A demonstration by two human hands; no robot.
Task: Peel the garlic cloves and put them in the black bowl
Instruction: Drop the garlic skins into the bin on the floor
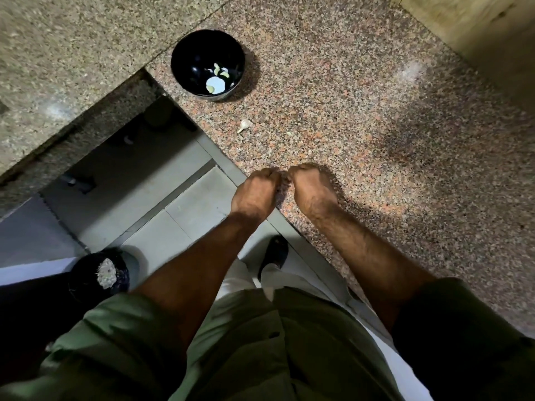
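Observation:
My left hand [256,192] and my right hand [311,189] are side by side above the counter's front edge. Both are seen from the back with the fingers curled under, and their fingertips meet, pinching a small garlic clove that the fingers almost wholly hide. One unpeeled garlic clove [245,125] lies on the granite counter between my hands and the black bowl [181,50]. The bowl stands further back, near the counter's inner corner. A few pale peeled cloves [215,82] lie in its bottom.
The speckled granite counter [362,117] stretches to the right and back, ending at a pale wall [477,30]. Its edge runs diagonally under my hands. Below on the tiled floor stands a dark bin [105,274] with whitish scraps, and my shoe [275,250] shows.

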